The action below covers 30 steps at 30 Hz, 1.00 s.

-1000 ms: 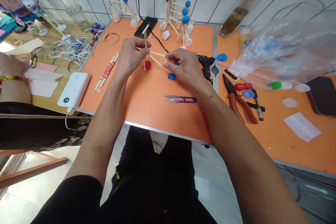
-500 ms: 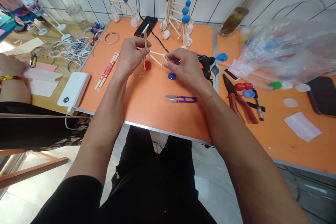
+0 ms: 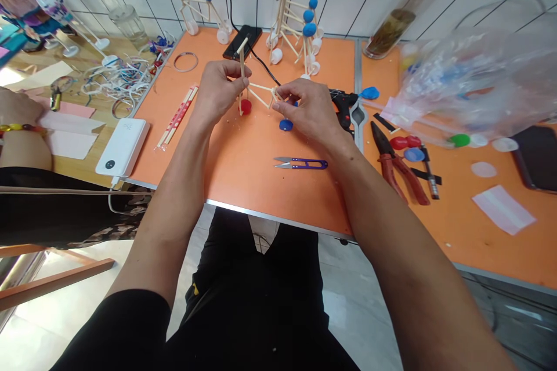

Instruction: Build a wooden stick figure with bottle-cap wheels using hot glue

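Between my hands stands a small tricycle model (image 3: 260,94) made of thin wooden sticks, with a red cap wheel (image 3: 246,106) on its left and a blue cap wheel (image 3: 286,125) on its right. My left hand (image 3: 221,90) is closed in a pinch on the upright front stick (image 3: 242,69), just below its crossbar. With thumb and fingers, my right hand (image 3: 304,101) grips the rear joint of the frame, hiding part of it. Nearer the table edge lie purple thread snips (image 3: 300,163).
Finished-looking stick models (image 3: 296,29) stand by the tiled wall, beside a black phone (image 3: 242,42). Right of my hand are a glue gun (image 3: 343,104), pliers (image 3: 395,165) and a plastic bag (image 3: 474,81). Wrapped chopsticks (image 3: 177,117), a power bank (image 3: 122,148) and another person's arm (image 3: 21,139) are left.
Both hands keep the same grip on the stick model, which has hardly moved. The whole view has shifted very slightly.
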Available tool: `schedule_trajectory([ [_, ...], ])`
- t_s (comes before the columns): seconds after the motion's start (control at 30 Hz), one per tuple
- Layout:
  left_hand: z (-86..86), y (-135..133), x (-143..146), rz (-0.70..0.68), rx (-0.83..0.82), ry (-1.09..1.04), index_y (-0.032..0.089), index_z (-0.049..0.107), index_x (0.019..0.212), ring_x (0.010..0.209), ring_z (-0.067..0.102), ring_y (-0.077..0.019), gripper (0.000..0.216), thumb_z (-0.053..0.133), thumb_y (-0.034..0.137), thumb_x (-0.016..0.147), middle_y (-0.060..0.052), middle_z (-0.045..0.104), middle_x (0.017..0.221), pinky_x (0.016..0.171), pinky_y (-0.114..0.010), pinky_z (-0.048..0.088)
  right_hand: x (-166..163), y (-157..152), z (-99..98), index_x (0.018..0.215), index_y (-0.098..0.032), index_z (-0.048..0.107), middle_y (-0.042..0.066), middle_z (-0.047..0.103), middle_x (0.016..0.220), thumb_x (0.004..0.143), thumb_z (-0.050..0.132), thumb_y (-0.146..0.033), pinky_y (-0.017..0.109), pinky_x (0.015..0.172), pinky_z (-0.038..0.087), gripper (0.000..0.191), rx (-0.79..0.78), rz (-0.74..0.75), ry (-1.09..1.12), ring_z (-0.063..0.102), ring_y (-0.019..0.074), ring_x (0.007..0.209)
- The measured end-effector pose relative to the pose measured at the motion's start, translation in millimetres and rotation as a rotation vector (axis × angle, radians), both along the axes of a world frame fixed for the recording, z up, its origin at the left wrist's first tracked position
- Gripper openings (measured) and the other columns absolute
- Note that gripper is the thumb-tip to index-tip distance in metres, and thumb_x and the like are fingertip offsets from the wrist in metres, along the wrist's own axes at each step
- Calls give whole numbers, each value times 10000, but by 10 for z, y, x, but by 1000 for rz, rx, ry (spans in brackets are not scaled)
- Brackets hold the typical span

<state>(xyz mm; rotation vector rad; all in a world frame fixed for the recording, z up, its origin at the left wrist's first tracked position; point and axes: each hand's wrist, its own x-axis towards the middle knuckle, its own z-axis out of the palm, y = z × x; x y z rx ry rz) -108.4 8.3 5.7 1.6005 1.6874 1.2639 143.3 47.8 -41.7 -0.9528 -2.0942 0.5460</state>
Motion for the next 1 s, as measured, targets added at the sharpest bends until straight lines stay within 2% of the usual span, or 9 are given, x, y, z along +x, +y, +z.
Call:
schedule_trajectory([
  [0.13, 11, 11, 6, 3, -9, 19, 308, 798, 927, 1030, 773, -258, 53, 826, 339, 896, -5, 806, 861, 820, -411, 637, -4, 15, -26, 983, -297, 815, 64, 804, 1006, 976, 872, -294, 577, 1005, 649, 58, 29, -2, 6, 748, 333, 977],
  [0.33, 40, -10, -3, -30, -24, 53, 281, 840, 1052, 846, 681, -154, 184, 744, 205, 915, 46, 775, 890, 817, -390, 603, -15, -7, 2, 958, -275, 802, 71, 804, 991, 949, 841, -211, 572, 968, 645, 75, 54, -3, -16, 748, 325, 936],
  [0.5, 12, 17, 4, 3, -7, 21, 297, 813, 939, 952, 724, -224, 49, 823, 299, 891, 9, 794, 844, 809, -404, 596, -4, 15, -32, 991, -304, 801, 66, 803, 1025, 992, 876, -300, 600, 1021, 661, 75, 16, -1, -1, 748, 328, 966],
  [0.67, 0, 26, 11, 6, 9, 21, 287, 781, 891, 965, 794, -272, 50, 808, 246, 899, -33, 821, 889, 800, -412, 626, 7, 43, -75, 1002, -304, 800, 83, 805, 1036, 1015, 907, -417, 642, 1032, 678, 157, -1, 5, 12, 749, 336, 950],
  [1.0, -18, 29, -16, 1, 8, 19, 286, 792, 904, 965, 797, -279, 31, 817, 285, 886, -48, 835, 920, 810, -412, 654, 0, 32, -56, 1010, -292, 816, 73, 807, 1040, 1003, 890, -332, 592, 1011, 658, 85, 5, 1, 0, 748, 319, 959],
])
